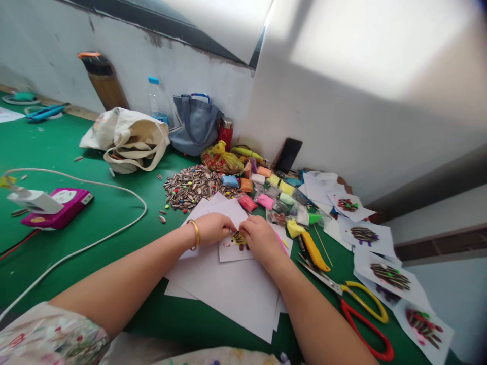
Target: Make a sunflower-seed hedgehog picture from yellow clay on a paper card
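A small white card (230, 255) lies on several sheets of white paper (243, 289). On it is a little animal figure (240, 242) made of yellow clay and striped sunflower seeds, with brown feet. My left hand (214, 229), with a gold bangle at the wrist, rests on the left of the card, its fingers curled in at the figure's top. From the right, my right hand (261, 240) meets it, fingers bent and pressed together at the seeds. Whatever lies between the fingertips is hidden. Behind the hands spreads a pile of sunflower seeds (194, 185).
Packets of coloured clay (265, 201) sit behind my right hand. Large scissors (342, 289) and a yellow utility knife (315, 251) lie to the right, beside finished seed-animal cards (365, 234). A white cable (125, 223) curves across the left, near a purple power box (64, 205).
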Demonstrator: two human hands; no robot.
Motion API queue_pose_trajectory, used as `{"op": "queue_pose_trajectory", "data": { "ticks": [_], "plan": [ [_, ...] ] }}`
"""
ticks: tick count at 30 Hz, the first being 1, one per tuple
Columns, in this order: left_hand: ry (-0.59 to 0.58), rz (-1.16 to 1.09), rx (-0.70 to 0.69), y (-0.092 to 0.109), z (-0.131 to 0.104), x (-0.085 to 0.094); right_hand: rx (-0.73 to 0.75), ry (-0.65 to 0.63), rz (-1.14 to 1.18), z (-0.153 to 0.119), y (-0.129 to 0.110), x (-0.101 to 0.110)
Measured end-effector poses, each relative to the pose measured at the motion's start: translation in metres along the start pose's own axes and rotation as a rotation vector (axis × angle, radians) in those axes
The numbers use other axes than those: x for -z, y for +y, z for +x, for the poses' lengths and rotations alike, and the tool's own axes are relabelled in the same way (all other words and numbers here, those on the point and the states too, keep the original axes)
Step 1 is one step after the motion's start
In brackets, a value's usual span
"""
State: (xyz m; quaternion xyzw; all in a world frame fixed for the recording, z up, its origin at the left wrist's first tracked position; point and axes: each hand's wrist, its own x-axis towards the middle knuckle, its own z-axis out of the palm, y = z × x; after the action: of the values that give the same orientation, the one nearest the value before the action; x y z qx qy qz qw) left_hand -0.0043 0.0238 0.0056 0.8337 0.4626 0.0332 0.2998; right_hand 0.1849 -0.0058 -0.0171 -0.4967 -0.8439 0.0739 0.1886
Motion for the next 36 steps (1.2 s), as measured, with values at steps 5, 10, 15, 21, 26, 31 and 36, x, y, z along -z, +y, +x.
{"op": "queue_pose_trajectory", "data": {
  "ticks": [5, 10, 15, 21, 26, 31, 36],
  "plan": [
    [-0.015, -0.002, 0.000, -0.003, 0.001, 0.000, 0.005, 0.000, -0.016, -0.001, 0.000, -0.001],
    [0.053, -0.197, 0.023, -0.007, 0.002, 0.002, 0.000, 0.046, 0.050, -0.005, 0.006, 0.004],
    [0.033, -0.901, 0.155, 0.001, -0.003, 0.003, 0.003, 0.180, 0.173, -0.008, 0.002, 0.013],
    [-0.123, -1.384, 0.241, 0.011, -0.007, -0.004, 0.049, 0.284, 0.281, -0.013, -0.017, 0.016],
    [-0.140, -1.398, 0.280, 0.019, -0.009, -0.008, 0.041, 0.227, 0.281, -0.013, -0.022, 0.018],
    [-0.168, -1.367, 0.251, 0.020, -0.010, -0.010, 0.038, 0.207, 0.306, -0.011, -0.022, 0.020],
    [-0.168, -1.367, 0.221, 0.019, -0.009, -0.009, 0.017, 0.227, 0.315, -0.011, -0.021, 0.020]
  ]
}}
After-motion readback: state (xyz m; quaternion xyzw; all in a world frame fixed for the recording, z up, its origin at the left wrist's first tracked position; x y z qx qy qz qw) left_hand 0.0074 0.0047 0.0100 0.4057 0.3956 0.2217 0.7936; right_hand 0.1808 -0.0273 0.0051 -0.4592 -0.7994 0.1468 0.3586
